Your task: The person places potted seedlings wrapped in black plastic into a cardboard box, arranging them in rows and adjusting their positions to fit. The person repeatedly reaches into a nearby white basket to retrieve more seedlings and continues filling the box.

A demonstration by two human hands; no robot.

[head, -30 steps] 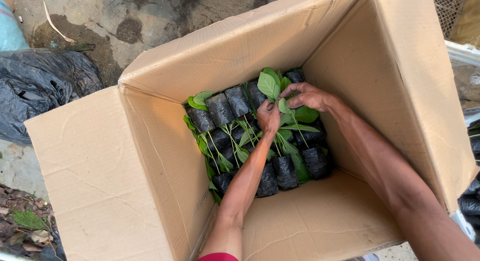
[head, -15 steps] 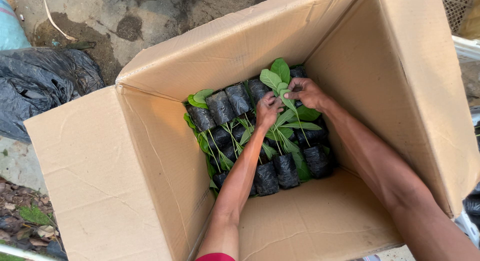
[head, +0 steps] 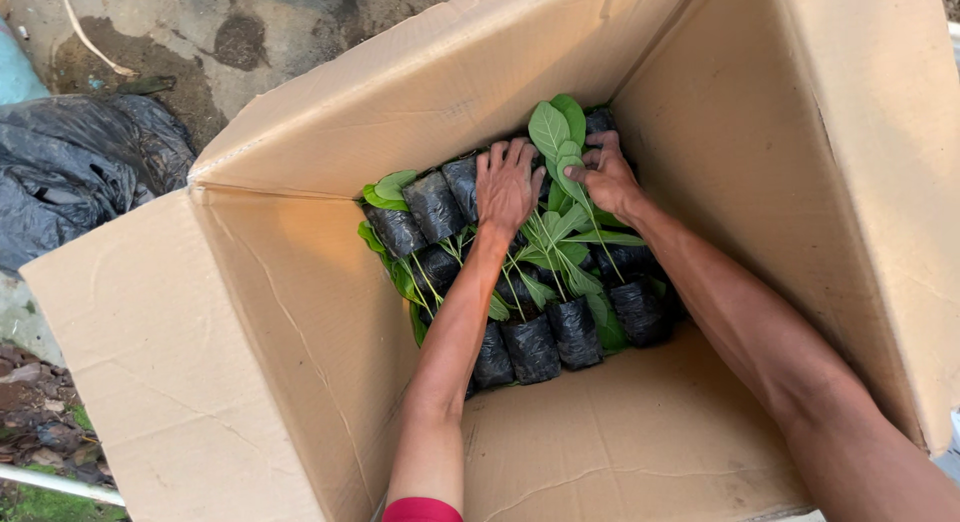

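A large cardboard box [head: 280,312] lies open on its side. Deep inside it lie several seedlings in black plastic grow bags [head: 530,347], their green leaves [head: 555,132] pointing toward the back wall. My left hand [head: 505,182] rests flat, fingers spread, on the bags in the back row. My right hand [head: 605,177] is beside it, its fingers curled around the stem of a leafy seedling at the back right corner. Both forearms reach in from the box's open front.
A crumpled black plastic sheet [head: 70,172] lies on the stained concrete ground [head: 230,42] to the left of the box. A pale blue object [head: 15,72] shows at the far left edge. Soil and dry leaves [head: 40,422] lie at lower left.
Both hands have pushed deeper into the box toward the back wall. My left hand went from gripping near the leaves to lying flat on the bags. The leafy seedling moved back.
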